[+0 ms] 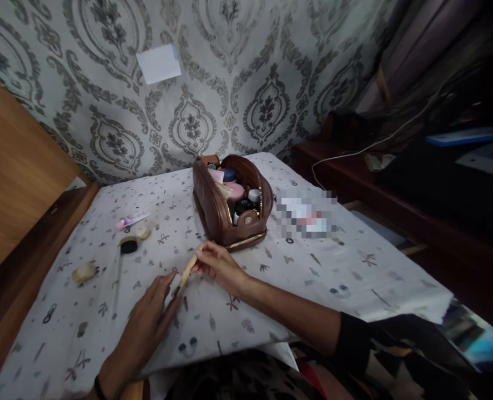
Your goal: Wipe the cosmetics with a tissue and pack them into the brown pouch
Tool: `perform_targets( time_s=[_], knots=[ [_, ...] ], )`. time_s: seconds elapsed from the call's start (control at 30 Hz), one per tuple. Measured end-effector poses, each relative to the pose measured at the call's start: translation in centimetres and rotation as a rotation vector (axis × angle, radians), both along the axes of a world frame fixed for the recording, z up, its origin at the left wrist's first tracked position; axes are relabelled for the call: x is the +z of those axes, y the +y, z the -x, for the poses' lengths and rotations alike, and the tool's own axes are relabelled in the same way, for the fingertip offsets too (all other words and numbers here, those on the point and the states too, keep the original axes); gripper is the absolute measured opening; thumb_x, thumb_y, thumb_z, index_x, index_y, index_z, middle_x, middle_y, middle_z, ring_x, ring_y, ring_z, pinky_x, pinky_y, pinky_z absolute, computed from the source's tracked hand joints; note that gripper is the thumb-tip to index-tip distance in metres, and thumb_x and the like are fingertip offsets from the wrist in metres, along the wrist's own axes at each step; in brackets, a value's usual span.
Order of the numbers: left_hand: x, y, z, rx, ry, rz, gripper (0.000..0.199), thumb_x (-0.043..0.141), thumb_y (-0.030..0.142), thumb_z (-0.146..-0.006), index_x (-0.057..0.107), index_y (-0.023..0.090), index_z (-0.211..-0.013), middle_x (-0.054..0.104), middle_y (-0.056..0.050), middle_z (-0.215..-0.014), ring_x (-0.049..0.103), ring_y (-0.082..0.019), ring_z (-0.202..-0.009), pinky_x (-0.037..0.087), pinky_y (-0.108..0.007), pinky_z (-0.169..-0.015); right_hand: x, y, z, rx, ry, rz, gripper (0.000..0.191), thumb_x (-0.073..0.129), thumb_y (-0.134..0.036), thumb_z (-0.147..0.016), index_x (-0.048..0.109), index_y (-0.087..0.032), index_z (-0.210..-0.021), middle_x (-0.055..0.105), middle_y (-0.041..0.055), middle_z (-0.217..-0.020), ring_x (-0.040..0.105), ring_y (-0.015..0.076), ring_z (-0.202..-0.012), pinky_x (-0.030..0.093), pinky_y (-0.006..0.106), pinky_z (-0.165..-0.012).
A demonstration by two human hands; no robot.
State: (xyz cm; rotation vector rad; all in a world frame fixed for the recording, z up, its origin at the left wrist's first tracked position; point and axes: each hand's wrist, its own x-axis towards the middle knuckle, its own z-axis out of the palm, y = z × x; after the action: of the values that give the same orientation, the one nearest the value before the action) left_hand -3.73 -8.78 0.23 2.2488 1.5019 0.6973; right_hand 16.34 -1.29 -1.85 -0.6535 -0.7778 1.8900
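Note:
A slim beige, tube-like item (187,269) is held slantwise above the table between both hands; its exact kind is too blurred to tell. My right hand (220,268) pinches its upper end between thumb and fingers. At the darker lower end, my left hand (151,312) grips it with thumb and fingers. Just beyond my right hand stands a brown toiletry bag (209,203), unzipped at the top. Inside it are a pink round container (236,191), a dark blue lid (229,175), a white cap (253,195) and a black-capped bottle (243,207).
Left on the patterned tablecloth (288,289) lie a pink-and-white tube (132,219), a black-lidded jar (129,245), a small cream-coloured jar (142,231) and a yellowish container (84,272). A pixelated item (307,215) is right of the bag. Wooden furniture (25,178) borders the left side.

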Motion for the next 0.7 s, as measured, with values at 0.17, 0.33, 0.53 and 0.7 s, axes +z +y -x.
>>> perform_targets(
  time_s=[0.17, 0.33, 0.53, 0.7],
  knots=[
    [-0.2, -1.6, 1.5, 0.024, -0.066, 0.021, 0.033, 0.048, 0.033, -0.101, 0.059, 0.024, -0.130, 0.071, -0.010, -0.121, 0.070, -0.023, -0.110, 0.059, -0.034, -0.093, 0.2, 0.0, 0.1, 0.022, 0.032, 0.035, 0.056, 0.093, -0.054, -0.060, 0.053, -0.018, -0.077, 0.069, -0.0032, -0.062, 0.062, 0.0073, -0.052, 0.042, 0.017, -0.049],
    [0.1, -1.5, 2.0, 0.040, -0.158, 0.091, 0.037, 0.048, 0.038, -0.101, 0.061, 0.023, -0.131, 0.069, -0.012, -0.131, 0.068, -0.026, -0.118, 0.058, -0.036, -0.097, 0.5, -0.2, 0.2, 0.093, 0.038, 0.015, 0.051, 0.093, -0.053, -0.059, 0.066, -0.015, -0.081, 0.068, -0.0037, -0.065, 0.058, 0.0057, -0.051, 0.040, 0.018, -0.049],
    [0.0, -0.1, 1.3, 0.051, -0.283, 0.027, 0.034, 0.052, 0.041, -0.098, 0.066, 0.024, -0.124, 0.072, -0.010, -0.127, 0.070, -0.026, -0.115, 0.059, -0.035, -0.095, 0.8, -0.3, 0.9, 0.198, -0.092, -0.101, 0.058, 0.092, -0.057, -0.055, 0.077, -0.015, -0.091, 0.070, -0.0011, -0.073, 0.059, 0.0087, -0.063, 0.043, 0.023, -0.061],
    [0.4, 1.5, 0.2, 0.121, -0.280, -0.044, 0.036, 0.056, 0.045, -0.095, 0.066, 0.022, -0.121, 0.072, -0.011, -0.125, 0.069, -0.026, -0.115, 0.056, -0.038, -0.097, 0.7, 0.4, 2.1, 0.201, -0.171, -0.237, 0.058, 0.093, -0.059, -0.052, 0.074, -0.017, -0.088, 0.065, -0.0027, -0.077, 0.057, 0.0115, -0.072, 0.046, 0.027, -0.072]
  ],
)
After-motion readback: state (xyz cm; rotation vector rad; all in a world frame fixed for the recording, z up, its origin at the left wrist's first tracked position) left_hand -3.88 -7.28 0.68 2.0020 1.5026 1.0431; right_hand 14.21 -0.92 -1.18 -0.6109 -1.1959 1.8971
